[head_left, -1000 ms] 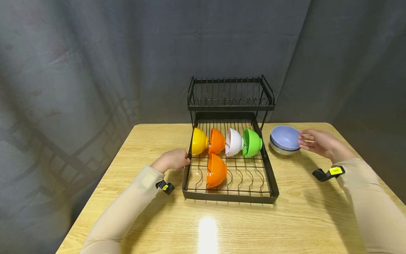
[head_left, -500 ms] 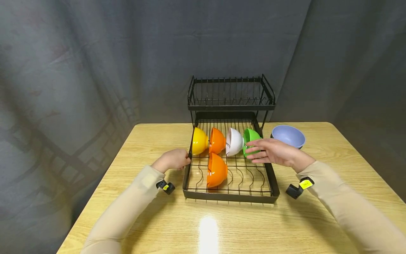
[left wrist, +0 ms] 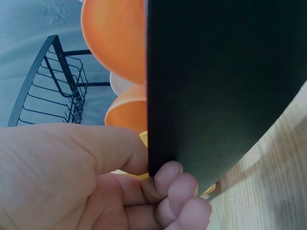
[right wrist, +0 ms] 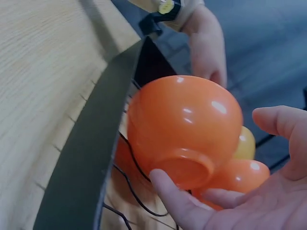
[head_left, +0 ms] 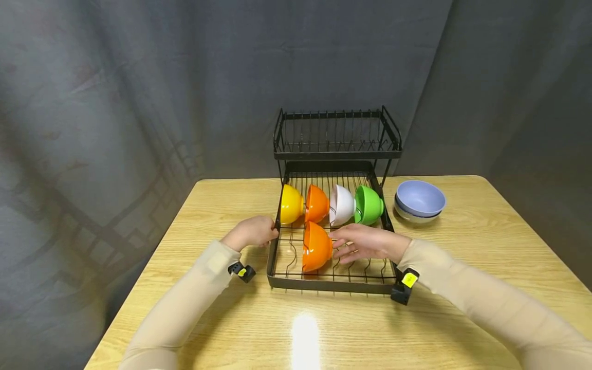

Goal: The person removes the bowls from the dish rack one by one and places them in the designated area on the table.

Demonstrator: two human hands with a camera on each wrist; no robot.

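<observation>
Row of four bowls (head_left: 340, 206) just behind your front orange bowl (head_left: 316, 247) in the rack (head_left: 324, 284); your left hand (head_left: 254, 232) pinches the rack's side; your right hand (head_left: 367, 242), loosely spread, holding nothing, is at that bowl's foot; was by the blue bowl (head_left: 421, 197) earlier

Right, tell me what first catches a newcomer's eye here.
Probably the front orange bowl, on its side low in the black rack, with the right hand by its base. A bright row sits behind it: yellow bowl, second orange bowl, white bowl, green bowl. The blue bowl tops a stack right of the rack.
</observation>
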